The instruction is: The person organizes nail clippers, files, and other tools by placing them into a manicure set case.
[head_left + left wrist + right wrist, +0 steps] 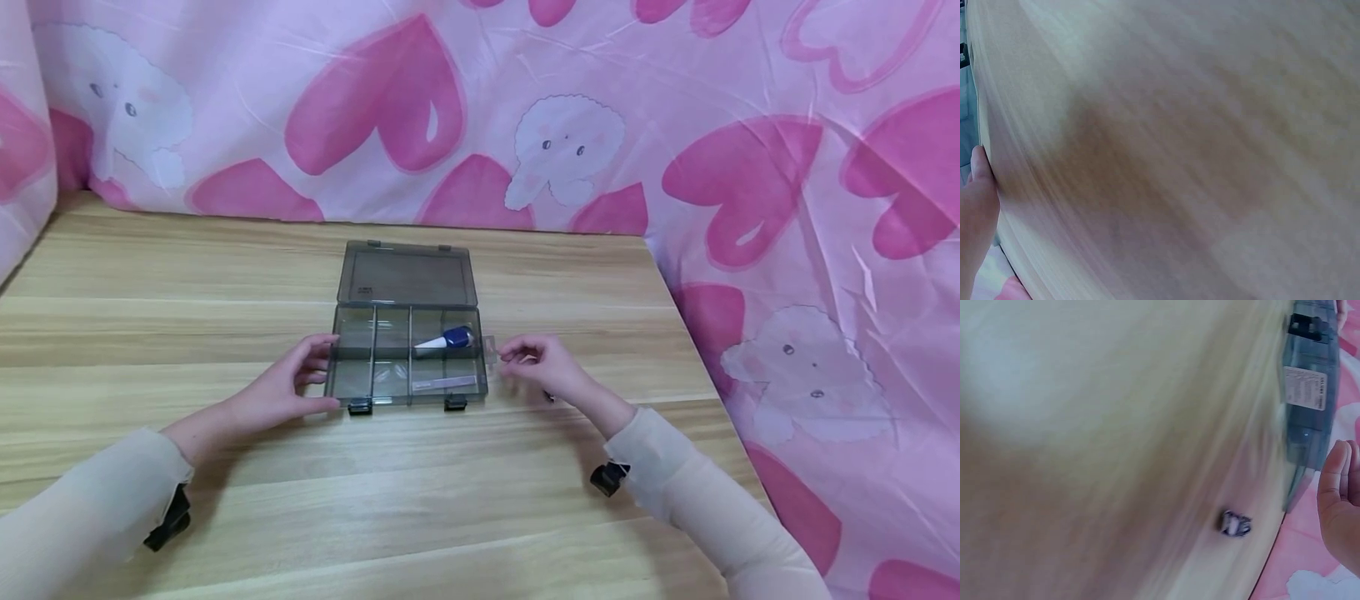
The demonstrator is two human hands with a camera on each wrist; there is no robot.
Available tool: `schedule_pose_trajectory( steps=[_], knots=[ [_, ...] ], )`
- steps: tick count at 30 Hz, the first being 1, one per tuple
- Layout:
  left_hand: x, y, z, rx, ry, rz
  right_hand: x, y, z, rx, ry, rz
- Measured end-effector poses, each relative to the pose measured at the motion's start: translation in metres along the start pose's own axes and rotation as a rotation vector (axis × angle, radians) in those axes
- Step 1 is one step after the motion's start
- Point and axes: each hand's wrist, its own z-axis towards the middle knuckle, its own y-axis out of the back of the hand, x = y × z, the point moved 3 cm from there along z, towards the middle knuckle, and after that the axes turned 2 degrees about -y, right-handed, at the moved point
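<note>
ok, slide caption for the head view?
Left hand and right hand flank an open divided box containing a blue-and-white item.

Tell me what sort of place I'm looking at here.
Probably an indoor tabletop workspace, screened off with fabric: a wood-grain table, pink heart-print cloth hanging around it, and an open compartment box on top.

Shows, low at the right edge, a bare right hand (1340, 503) with thumb and fingers close together near the end of a grey translucent plastic box (1309, 428) bearing a black latch (1305, 327) and a white printed label (1305, 389). Also shows a small, blurred dark-and-pale object (1235, 524) on the light wood-grain tabletop (1116, 425), with pink-and-white cloth (1300, 540) beyond.
</note>
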Motion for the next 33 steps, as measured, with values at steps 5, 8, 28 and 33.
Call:
schedule_pose_trajectory(
  steps=[5, 8, 28, 33],
  knots=[
    [0.002, 0.0, 0.0, -0.003, 0.002, -0.006, -0.009, 0.0, 0.0, 0.022, -0.019, -0.048],
    [0.002, 0.0, -0.001, -0.002, 0.005, -0.009, -0.013, -0.001, 0.002, 0.035, -0.032, -0.089],
    [0.004, 0.003, -0.005, -0.006, -0.008, 0.006, -0.021, -0.011, 0.015, 0.042, -0.03, -0.199],
    [0.004, 0.003, -0.004, -0.008, -0.023, -0.015, -0.023, -0.015, 0.018, 0.051, -0.018, -0.249]
  ],
)
